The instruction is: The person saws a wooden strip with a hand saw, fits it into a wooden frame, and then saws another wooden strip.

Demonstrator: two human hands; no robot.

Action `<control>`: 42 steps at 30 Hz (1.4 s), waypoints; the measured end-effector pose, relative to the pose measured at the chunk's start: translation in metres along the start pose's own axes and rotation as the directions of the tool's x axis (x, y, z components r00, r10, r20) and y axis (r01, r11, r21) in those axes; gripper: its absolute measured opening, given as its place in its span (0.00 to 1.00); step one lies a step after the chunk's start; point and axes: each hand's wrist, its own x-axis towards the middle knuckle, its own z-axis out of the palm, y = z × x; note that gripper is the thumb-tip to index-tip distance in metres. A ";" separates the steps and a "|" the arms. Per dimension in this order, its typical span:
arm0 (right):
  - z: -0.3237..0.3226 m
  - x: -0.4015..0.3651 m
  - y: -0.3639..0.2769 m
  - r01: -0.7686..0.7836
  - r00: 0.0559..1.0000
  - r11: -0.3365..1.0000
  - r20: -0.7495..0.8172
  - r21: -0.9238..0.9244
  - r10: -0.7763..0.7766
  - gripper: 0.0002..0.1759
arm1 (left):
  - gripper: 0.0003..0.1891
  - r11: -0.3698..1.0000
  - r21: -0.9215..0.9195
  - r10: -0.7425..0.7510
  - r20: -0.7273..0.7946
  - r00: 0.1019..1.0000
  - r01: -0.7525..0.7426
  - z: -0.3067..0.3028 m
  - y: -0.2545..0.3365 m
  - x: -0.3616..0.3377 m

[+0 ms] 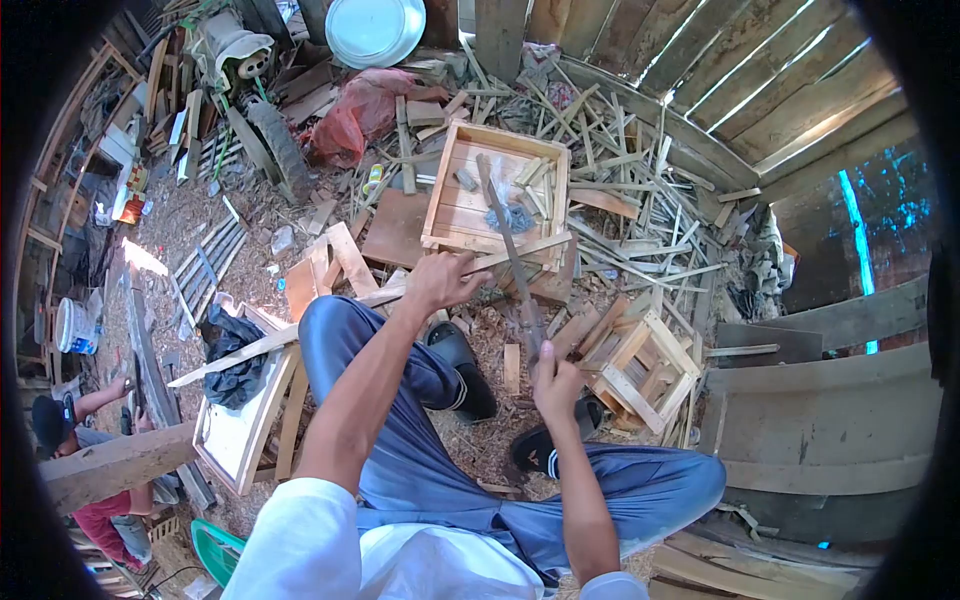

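Pale wooden strip, gripped by the left hand, crosses the near edge of a shallow wooden tray holding offcuts; thin sticks crowd alongside as the right hand clasps a long metal blade.

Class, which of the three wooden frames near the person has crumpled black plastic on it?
The white-panelled wooden frame beside the person's left knee; the shallow wooden box holds wood offcuts, the small open-slatted frame neither.
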 end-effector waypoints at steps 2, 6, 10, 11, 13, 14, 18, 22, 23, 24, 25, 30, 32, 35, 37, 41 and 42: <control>0.004 0.000 -0.002 0.008 1.000 1.000 0.011 -0.015 -0.008 0.33 | 0.27 1.000 0.000 -0.019 0.017 1.000 0.019 -0.001 -0.002 0.002; -0.026 -0.007 -0.062 0.016 0.998 0.992 0.058 -0.127 -0.008 0.29 | 0.26 0.995 0.094 -0.032 0.042 0.999 0.028 0.000 -0.001 0.001; -0.063 -0.041 -0.088 -0.014 0.993 0.987 0.113 -0.162 0.033 0.28 | 0.25 0.994 0.106 -0.017 0.042 0.999 0.012 0.002 0.000 0.003; -0.066 -0.046 -0.089 -0.066 0.985 0.988 0.147 -0.140 0.087 0.27 | 0.25 0.992 0.119 -0.031 0.017 0.999 0.029 0.003 0.000 0.002; -0.041 -0.028 -0.089 -0.033 0.994 0.992 0.095 -0.121 0.045 0.27 | 0.25 0.995 0.095 -0.038 0.034 0.999 0.034 0.002 0.001 -0.001; -0.021 -0.004 -0.086 -0.035 0.995 0.987 0.082 -0.155 0.049 0.27 | 0.24 0.996 0.079 -0.035 0.045 0.998 0.031 -0.001 0.002 0.000; -0.009 0.013 -0.101 0.005 1.000 0.992 0.024 -0.122 -0.002 0.27 | 0.24 0.997 0.081 -0.008 0.015 1.000 0.007 0.001 -0.003 0.002; -0.042 -0.049 -0.083 0.024 0.998 0.982 0.054 -0.187 -0.014 0.26 | 0.25 0.995 0.082 -0.064 0.052 0.997 0.060 -0.002 0.002 -0.001; -0.046 -0.055 -0.080 -0.045 0.996 0.989 0.069 -0.139 0.055 0.26 | 0.26 0.990 0.108 -0.093 0.053 0.994 0.086 -0.002 0.004 -0.002; -0.041 -0.047 -0.077 -0.026 0.995 0.978 0.091 -0.207 0.046 0.26 | 0.26 0.991 0.105 -0.085 0.072 0.994 0.078 0.000 0.006 -0.005; -0.032 -0.033 -0.076 -0.036 0.996 0.978 0.078 -0.204 0.053 0.26 | 0.26 0.990 0.104 -0.098 0.071 0.993 0.090 -0.001 0.004 0.000; -0.055 -0.036 -0.087 -0.082 0.989 0.976 0.107 -0.202 0.105 0.26 | 0.28 0.989 0.107 -0.109 0.097 0.989 0.098 0.001 0.001 0.002; -0.059 -0.065 -0.083 0.004 1.000 0.998 0.007 -0.058 -0.004 0.27 | 0.26 0.994 0.063 -0.087 0.000 0.996 0.086 0.005 -0.002 0.003; -0.031 -0.023 -0.076 0.006 0.997 0.967 0.081 -0.253 0.015 0.26 | 0.25 0.991 0.049 -0.127 0.003 0.992 0.127 0.004 0.003 0.001; -0.005 0.028 -0.089 -0.017 0.995 0.984 0.091 -0.176 0.033 0.25 | 0.29 0.986 0.087 -0.150 0.067 0.986 0.144 0.006 0.001 0.001; -0.033 -0.029 -0.088 0.086 0.996 0.984 0.022 -0.158 -0.084 0.24 | 0.25 0.993 0.015 -0.114 -0.001 0.994 0.114 0.012 -0.006 0.005; -0.044 -0.047 -0.086 0.127 0.992 0.989 0.001 -0.074 -0.127 0.24 | 0.25 0.993 0.043 -0.108 0.025 0.994 0.107 0.010 -0.004 0.004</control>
